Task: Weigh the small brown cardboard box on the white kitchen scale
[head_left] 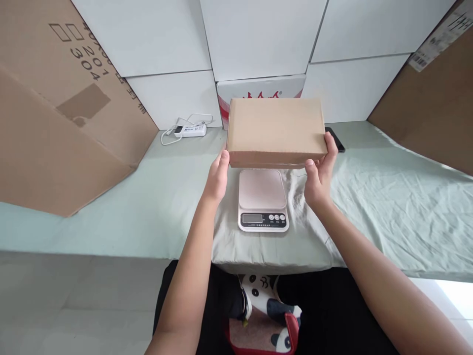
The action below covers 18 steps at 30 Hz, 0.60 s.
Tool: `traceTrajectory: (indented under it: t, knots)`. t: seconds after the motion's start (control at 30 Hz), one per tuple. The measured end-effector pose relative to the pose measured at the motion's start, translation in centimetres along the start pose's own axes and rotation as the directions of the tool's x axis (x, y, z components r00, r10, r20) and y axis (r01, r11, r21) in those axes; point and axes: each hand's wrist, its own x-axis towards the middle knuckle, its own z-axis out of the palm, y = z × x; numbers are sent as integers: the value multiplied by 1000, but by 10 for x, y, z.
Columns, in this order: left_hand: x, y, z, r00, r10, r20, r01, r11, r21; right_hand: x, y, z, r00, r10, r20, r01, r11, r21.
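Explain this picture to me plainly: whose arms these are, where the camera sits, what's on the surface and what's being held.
There is no machine here: a person works with two bare hands, and the single camera is worn on their head, looking forward and down. The left hand and right hand grip the two ends of a plain cardboard box, held just above a small kitchen scale; whether it touches the scale is unclear. The scale stands on a pale green cloth covering the surface. Behind lie a white power strip and a dark phone, partly hidden. Large cartons stand around.

tan box [275, 129], pink scale [262, 198], green cloth [388, 207]
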Motion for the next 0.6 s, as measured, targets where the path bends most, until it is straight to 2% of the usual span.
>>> traceTrajectory:
  t: [0.17, 0.37, 0.47, 0.6]
  knots:
    - [20, -23, 2, 1000, -6, 10, 6, 1000, -27, 12, 22, 15, 999, 23, 29, -22, 999, -30]
    - [24, -38, 8, 998, -46, 47, 49, 995, -84, 11, 36, 22, 992, 121, 39, -119, 992, -52]
    - [26, -43, 11, 998, -63, 28, 65, 994, -92, 10, 39, 24, 986, 158, 60, -154, 986, -62]
    - [29, -51, 10, 995, -99, -7, 97, 987, -125, 12, 42, 28, 985, 149, 86, -143, 987, -71]
